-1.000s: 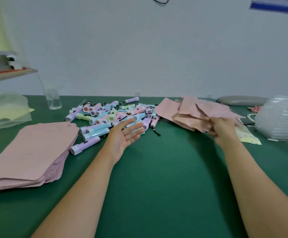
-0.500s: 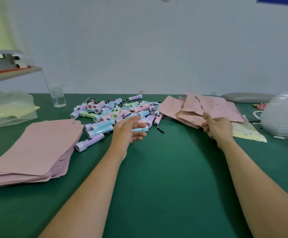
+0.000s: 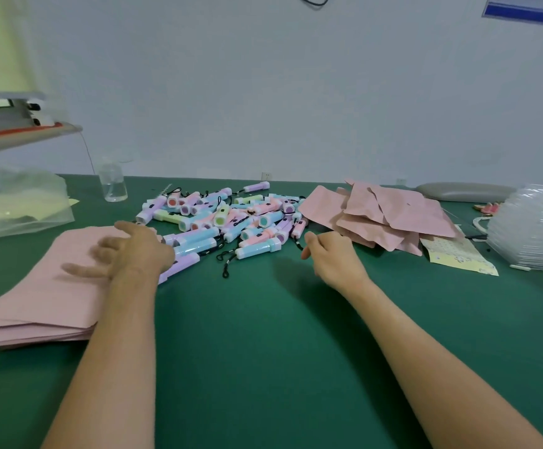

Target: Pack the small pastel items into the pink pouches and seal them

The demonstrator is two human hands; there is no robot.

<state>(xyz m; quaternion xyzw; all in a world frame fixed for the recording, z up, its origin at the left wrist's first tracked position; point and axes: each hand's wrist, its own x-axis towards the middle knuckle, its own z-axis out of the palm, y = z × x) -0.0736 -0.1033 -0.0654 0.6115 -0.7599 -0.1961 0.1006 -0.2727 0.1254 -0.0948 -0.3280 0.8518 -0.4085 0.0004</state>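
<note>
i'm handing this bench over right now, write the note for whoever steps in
Left hand: open, fingers spread over the flat pouch stack at the left. It is blurred, and no pouch is lifted yet.
Right hand: loosely curled, seemingly empty, at the near edge of the item pile.
Things: the item pile lies in the middle, many items with black cords. A loose heap of puffed pouches lies at the right.
Done: the puffed pouches look packed; their seals can't be checked from here.
Left: take a flat pouch, put an item in, seal it and repeat. Many items remain.
</note>
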